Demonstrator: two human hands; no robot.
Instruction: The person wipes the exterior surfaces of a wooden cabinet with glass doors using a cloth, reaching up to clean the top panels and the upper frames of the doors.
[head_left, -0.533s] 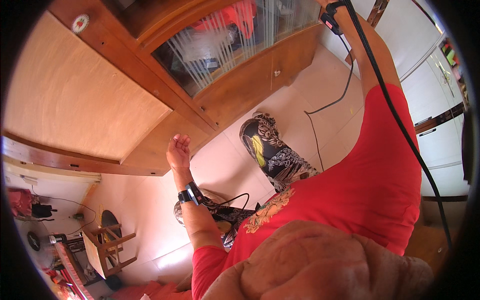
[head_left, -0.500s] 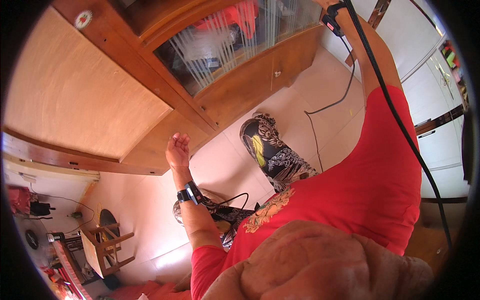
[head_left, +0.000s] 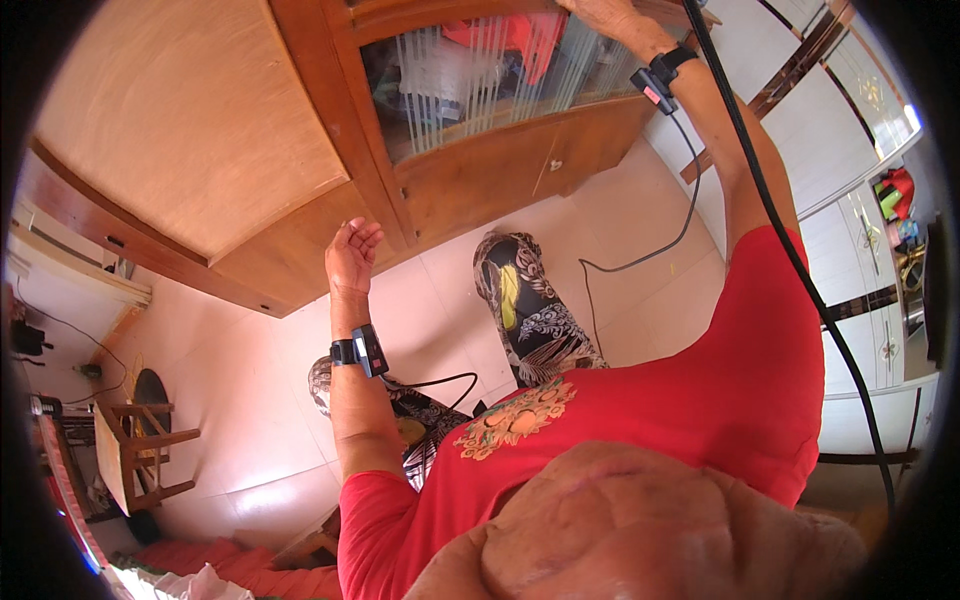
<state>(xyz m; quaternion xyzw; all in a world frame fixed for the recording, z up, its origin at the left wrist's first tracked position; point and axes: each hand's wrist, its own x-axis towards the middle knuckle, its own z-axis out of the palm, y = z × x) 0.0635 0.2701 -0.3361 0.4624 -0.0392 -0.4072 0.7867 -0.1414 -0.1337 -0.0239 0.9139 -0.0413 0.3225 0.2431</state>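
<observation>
Right hand [head_left: 612, 14] at 1 o'clock, by the upper edge of the glass [head_left: 480, 75]; fingertips run out of view, so can't tell whether it grips anything or just rests. Left hand [head_left: 352, 262] at 10, fingers half curled, palm showing, nothing seen in it; just in front of the cabinet [head_left: 475, 185], contact unclear. Cabinet is the thing nearest both hands, sweeping from 10 round to 1, glass at 12, small knob [head_left: 556, 165] at 1. Right arm is reached well out; I'd say standing nearer that end would spare the shoulder and give better control. Go light around glass; if a brace is wanted, left palm flat on wood looks safer. Mind the wires: black cable [head_left: 640, 267] on the floor at 2 to 3, linked to the right wrist box [head_left: 655, 92], could snag a foot; thick cord [head_left: 757, 170] at 2 crosses the right arm, so leave it slack. Stool [head_left: 130, 460] at 8, well apart, no bother.
</observation>
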